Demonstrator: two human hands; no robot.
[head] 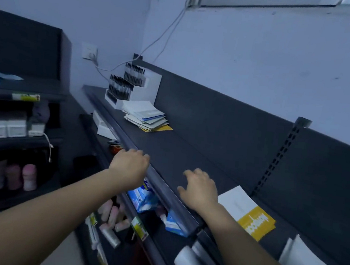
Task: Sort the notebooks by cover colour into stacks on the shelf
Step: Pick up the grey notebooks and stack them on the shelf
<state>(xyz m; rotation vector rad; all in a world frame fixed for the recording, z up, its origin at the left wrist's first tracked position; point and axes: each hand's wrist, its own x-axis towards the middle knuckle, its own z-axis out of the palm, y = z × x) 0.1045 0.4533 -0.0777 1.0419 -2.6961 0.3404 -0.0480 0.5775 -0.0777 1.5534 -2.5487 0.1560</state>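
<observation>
Over the shelf edge my left hand curls its fingers; whether gripping, I cannot tell. My right hand spreads its fingers loosely.

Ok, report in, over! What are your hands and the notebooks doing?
Left hand curled at shelf edge, right hand loose; both empty. Mixed notebook pile back left, yellow notebook right. Nothing between.

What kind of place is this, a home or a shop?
Probably a small shop. The dark metal shelf has a slotted upright behind it, yellow price labels sit on the shelf edges, and a white display stand holds rows of small bottles.
</observation>
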